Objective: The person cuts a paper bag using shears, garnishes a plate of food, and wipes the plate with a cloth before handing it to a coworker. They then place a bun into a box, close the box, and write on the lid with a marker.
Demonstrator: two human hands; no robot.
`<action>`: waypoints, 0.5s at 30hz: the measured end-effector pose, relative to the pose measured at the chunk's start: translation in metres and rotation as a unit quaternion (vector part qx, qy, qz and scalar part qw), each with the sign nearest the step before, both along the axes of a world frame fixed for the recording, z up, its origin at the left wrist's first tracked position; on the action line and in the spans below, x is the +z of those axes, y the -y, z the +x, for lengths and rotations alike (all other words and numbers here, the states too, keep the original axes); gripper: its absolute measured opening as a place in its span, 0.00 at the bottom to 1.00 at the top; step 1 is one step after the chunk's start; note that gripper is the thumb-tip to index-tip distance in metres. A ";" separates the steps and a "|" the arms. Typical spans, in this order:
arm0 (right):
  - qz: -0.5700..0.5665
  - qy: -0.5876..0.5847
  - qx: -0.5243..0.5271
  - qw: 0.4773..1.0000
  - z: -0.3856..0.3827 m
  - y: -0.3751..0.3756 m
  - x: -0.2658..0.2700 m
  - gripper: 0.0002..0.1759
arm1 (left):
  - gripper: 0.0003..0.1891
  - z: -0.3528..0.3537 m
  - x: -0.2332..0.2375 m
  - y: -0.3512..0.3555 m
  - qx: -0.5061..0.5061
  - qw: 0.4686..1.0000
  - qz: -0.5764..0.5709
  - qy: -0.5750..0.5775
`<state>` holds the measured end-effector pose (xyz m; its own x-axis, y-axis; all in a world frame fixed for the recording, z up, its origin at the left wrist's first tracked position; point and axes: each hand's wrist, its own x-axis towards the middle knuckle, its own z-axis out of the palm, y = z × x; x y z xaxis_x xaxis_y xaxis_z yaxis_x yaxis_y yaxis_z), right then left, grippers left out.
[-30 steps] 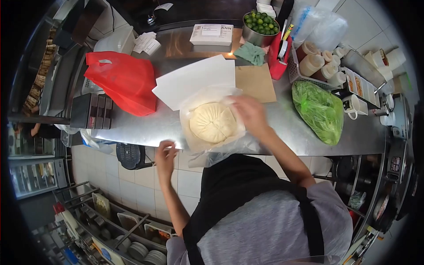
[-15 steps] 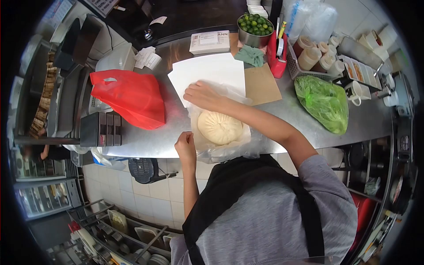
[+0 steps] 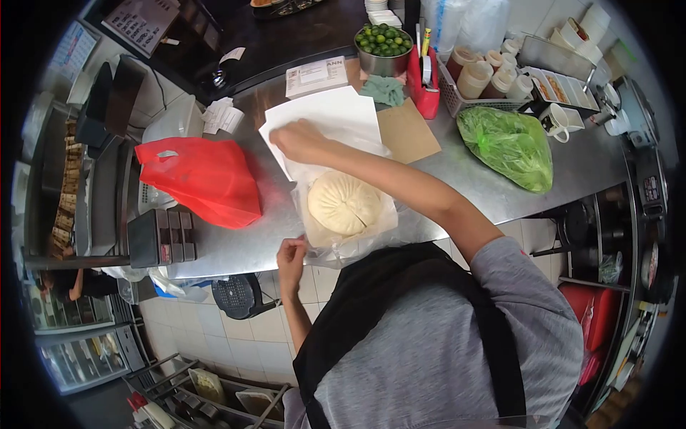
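There's the big pale bun (image 3: 346, 203), pleated on top, on its sheet of paper (image 3: 386, 219) near the near edge of the metal counter (image 3: 239, 247)! Clear plastic (image 3: 325, 254) spreads under and around it, crinkled along the near side. And look at the right hand (image 3: 299, 141): the forearm crosses over the far side of the bun, and the hand is on the white sheets (image 3: 350, 114), near their left edge. Its fingers are bent, the tips turned down; whether they have hold of a sheet, I can't tell from here. Now the left hand (image 3: 291, 259), down by the counter's near edge, just left of the plastic! Those fingers are curled in close together, only slightly open if at all, and I can't tell whether they pinch any of that plastic.

Over to the left, the red bag (image 3: 204, 182) lies on the counter. Just right of the white sheets sits the brown sheet (image 3: 412, 134), with a green cloth (image 3: 384, 91) beyond it and a metal bowl (image 3: 384, 68) of green limes (image 3: 384, 40) farther still. Out right, bagged leafy greens (image 3: 506, 148)!
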<state>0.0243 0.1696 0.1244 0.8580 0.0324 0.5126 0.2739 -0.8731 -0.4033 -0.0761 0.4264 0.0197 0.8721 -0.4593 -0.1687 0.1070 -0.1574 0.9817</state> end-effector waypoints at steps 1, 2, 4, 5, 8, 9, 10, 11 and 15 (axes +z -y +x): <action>0.086 -0.010 0.009 0.996 -0.004 0.003 0.010 0.08 | 0.08 0.005 0.007 -0.002 -0.002 0.999 0.023 0.024; 0.122 0.008 -0.011 0.992 -0.017 0.014 0.028 0.10 | 0.11 0.010 0.025 0.003 -0.003 0.998 0.044 0.049; 0.155 -0.056 -0.043 0.985 -0.063 0.038 0.062 0.13 | 0.19 0.017 0.063 0.026 0.071 0.974 0.144 0.158; 0.058 -0.064 -0.075 0.993 -0.084 0.050 0.058 0.14 | 0.21 0.025 0.068 0.039 0.075 0.962 0.120 0.232; -0.126 0.022 -0.151 0.980 -0.124 0.064 0.013 0.11 | 0.26 0.044 0.084 0.090 0.086 0.855 0.124 0.497; -0.149 0.046 -0.165 0.974 -0.129 0.067 -0.006 0.09 | 0.25 0.049 0.082 0.101 0.070 0.862 0.153 0.479; -0.131 0.027 -0.161 0.978 -0.130 0.069 -0.020 0.07 | 0.24 0.054 0.077 0.110 0.053 0.867 0.181 0.461; -0.114 0.009 -0.156 0.981 -0.131 0.069 -0.016 0.06 | 0.24 0.057 0.075 0.116 0.037 0.871 0.209 0.443; 0.053 -0.001 -0.161 0.985 -0.117 0.086 0.006 0.06 | 0.17 0.088 0.067 0.121 0.124 0.921 -0.046 0.366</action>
